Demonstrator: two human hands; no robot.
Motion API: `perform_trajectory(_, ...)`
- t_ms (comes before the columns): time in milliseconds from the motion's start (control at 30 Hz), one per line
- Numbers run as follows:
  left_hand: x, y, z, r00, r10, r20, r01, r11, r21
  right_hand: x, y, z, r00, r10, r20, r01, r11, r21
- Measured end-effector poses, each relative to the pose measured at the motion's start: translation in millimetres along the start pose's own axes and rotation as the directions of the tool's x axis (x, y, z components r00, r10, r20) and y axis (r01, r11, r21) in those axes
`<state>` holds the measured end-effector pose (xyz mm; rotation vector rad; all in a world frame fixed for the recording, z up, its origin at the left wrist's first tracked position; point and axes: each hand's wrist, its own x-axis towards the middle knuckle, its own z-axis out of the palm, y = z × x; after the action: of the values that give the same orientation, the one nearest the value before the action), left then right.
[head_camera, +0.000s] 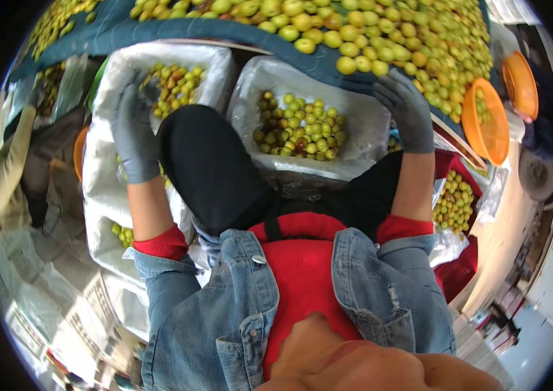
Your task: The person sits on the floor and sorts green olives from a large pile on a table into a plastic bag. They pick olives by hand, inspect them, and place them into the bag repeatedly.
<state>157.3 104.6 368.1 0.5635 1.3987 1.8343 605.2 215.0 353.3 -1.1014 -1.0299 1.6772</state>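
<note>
My left hand [134, 127], in a grey glove, is over the left plastic-lined box [110, 73], its fingers blurred near a small heap of green-yellow round fruit [178, 88]; whether it holds any I cannot tell. Gloved in grey too, my right hand [403, 110] reaches to the edge of the blue cloth [315, 68], fingertips beside the piled fruit [418, 44]. Its palm side is hidden, so its hold cannot be told. Between the hands stands another plastic-lined box [369, 112] with loose fruit [306, 127] at its bottom.
Orange bowls [494, 141] are at the right, one near a person [548, 112]. A red bag [469, 188] of fruit lies by my right arm. More lined boxes [95, 195] are beside my left arm. Another person's arm [12, 161] shows at the far left.
</note>
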Motion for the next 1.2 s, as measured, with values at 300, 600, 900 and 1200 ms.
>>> perform_trajectory(300, -56.6, -93.4, 204.8, 0.733, -0.361, 0.576, 0.200, 0.924, 0.325, 33.8, 12.5, -34.1, 0.997, 0.049, 0.059, -0.048, 0.998, -0.029)
perform_trajectory(600, -18.4, -135.3, 230.1, 0.446, -0.575, 0.686, 0.688, 0.710, 0.149, 59.1, 27.0, -34.4, 0.959, 0.201, 0.201, -0.269, 0.868, 0.417)
perform_trajectory(900, -4.7, -147.1, 233.3, 0.355, -0.543, 0.761, 0.789, 0.611, 0.068, 64.4, 37.4, -21.6, 0.933, 0.022, 0.358, -0.077, 0.987, 0.139)
perform_trajectory(1200, -10.3, -134.6, 230.0, 0.300, -0.567, 0.767, 0.762, 0.626, 0.165, 45.1, 16.2, -4.9, 0.880, 0.234, 0.413, -0.397, 0.840, 0.371)
